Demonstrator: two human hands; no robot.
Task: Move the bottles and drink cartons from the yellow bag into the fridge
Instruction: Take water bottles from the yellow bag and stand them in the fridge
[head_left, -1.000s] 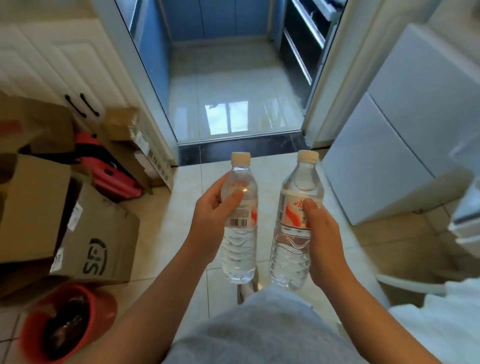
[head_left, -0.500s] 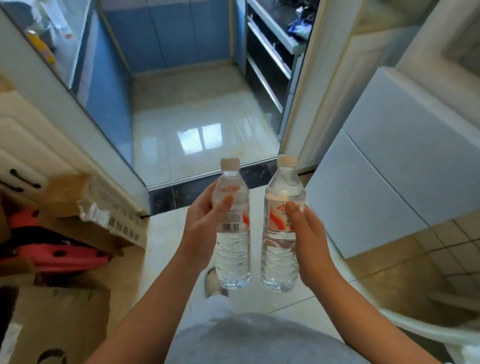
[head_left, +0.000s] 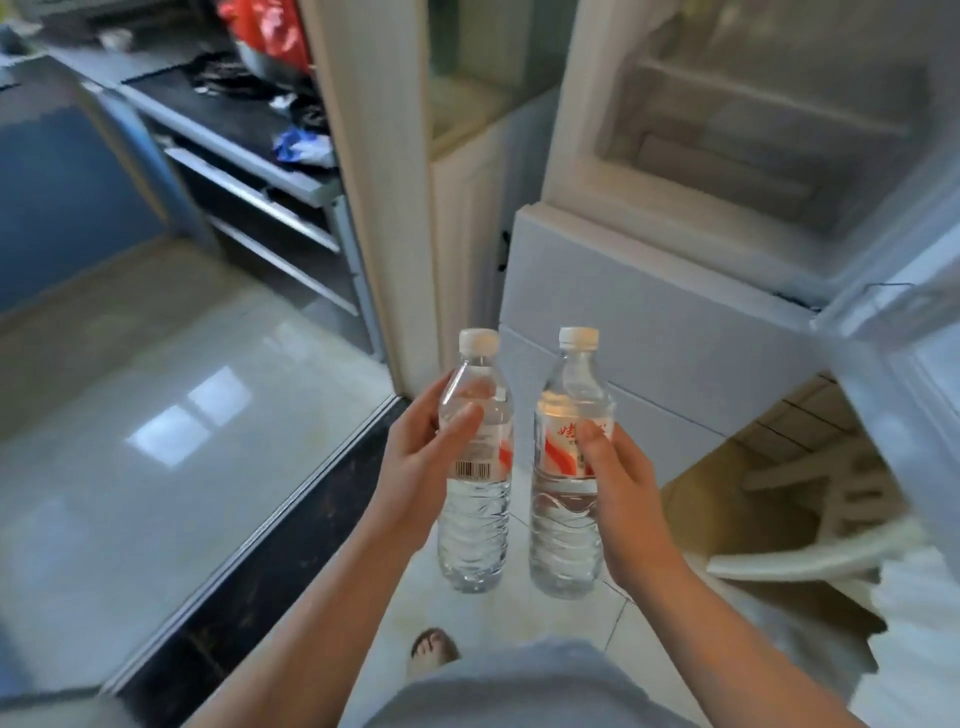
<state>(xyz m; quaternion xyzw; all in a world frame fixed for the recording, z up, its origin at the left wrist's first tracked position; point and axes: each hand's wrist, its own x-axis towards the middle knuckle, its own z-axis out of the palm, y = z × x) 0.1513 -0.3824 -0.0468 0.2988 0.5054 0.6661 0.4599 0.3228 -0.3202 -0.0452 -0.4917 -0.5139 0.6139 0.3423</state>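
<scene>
I hold two clear water bottles upright in front of me, each with a pale cap and a red-and-white label. My left hand (head_left: 421, 467) grips the left bottle (head_left: 475, 525) around its label. My right hand (head_left: 621, 488) grips the right bottle (head_left: 563, 530) the same way. The white fridge (head_left: 649, 291) stands just ahead to the right; its upper compartment (head_left: 753, 130) is open and its pale shelves show. The open fridge door (head_left: 893, 332) reaches toward me at the right edge. The yellow bag is out of view.
A white doorframe (head_left: 374, 208) stands left of the fridge, with a dark threshold strip (head_left: 270, 561) and glossy kitchen floor (head_left: 130, 441) beyond. A dark counter with drawers (head_left: 249, 171) is at the back left. A white plastic chair (head_left: 810, 540) sits low at right. My foot (head_left: 434, 647) is below.
My view has swung up and to the right: the cardboard boxes on the left are gone and the open fridge compartment has come into sight. Both hands still hold their bottles.
</scene>
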